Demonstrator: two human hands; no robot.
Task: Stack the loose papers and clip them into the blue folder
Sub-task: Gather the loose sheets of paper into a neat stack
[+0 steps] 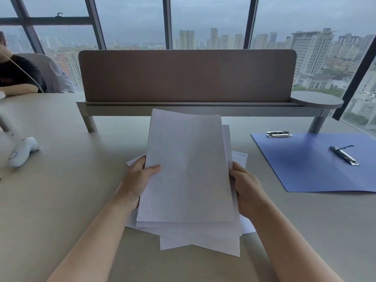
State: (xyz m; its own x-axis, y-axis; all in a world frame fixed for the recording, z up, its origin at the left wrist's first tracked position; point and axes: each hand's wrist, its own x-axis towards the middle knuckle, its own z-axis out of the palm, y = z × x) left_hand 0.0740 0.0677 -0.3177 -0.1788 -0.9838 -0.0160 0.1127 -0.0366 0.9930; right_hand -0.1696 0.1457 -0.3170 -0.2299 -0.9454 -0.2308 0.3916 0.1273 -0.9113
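I see the left hand and the right hand closed on the two sides of a pile of white papers — thumb on top at the left, fingers curled round the edge at the right. The sheets do not line up, and some corners stick out at the bottom, near the wrists. The blue folder lies open on the table, off to the right of the right hand — its two metal clips have nothing in them.
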